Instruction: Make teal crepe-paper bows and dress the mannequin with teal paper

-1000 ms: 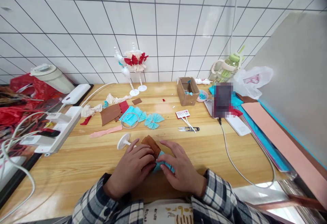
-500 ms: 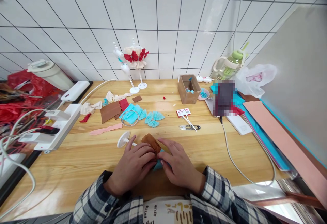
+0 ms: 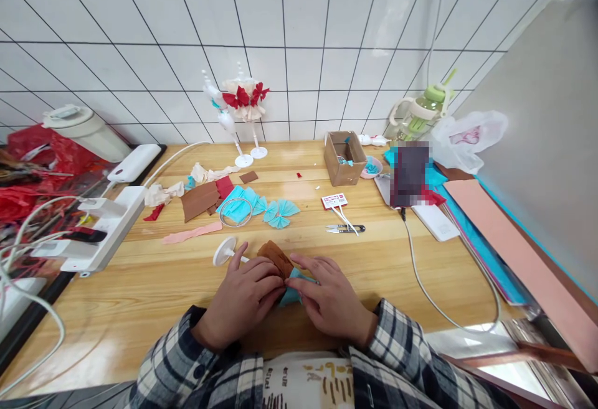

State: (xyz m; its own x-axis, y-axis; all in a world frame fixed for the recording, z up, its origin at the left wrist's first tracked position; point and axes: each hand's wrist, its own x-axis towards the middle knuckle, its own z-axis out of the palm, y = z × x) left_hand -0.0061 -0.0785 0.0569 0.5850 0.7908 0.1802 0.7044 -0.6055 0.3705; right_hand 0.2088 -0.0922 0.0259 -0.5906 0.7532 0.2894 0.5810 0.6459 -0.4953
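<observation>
Between my hands lies a small white stand, its round base [image 3: 225, 251] tipped on its side at the left; its upper part is hidden. Brown crinkled paper [image 3: 275, 258] and light-blue paper [image 3: 291, 295] are around that hidden part. My left hand [image 3: 247, 294] has its fingers curled over the brown paper's lower edge, pinching where the two colours meet. My right hand [image 3: 329, 297] presses the blue paper with thumb and index finger from the right. Beyond them rest a blue pleated bow [image 3: 280, 213], a metal ring [image 3: 235, 211] and thread snips [image 3: 344, 228].
Scraps of brown paper [image 3: 199, 202] and pink paper [image 3: 192, 233] lie at the left. Two small dress-form stands [image 3: 258, 152] and a cardboard box [image 3: 344, 165] are at the back. A power strip [image 3: 105, 235] borders the left; pink sheets [image 3: 523, 247] cover the right edge.
My right hand's fingers have shifted slightly, and more of the blue paper shows beside them. My left hand stays at the brown paper. The view has tilted a little.
</observation>
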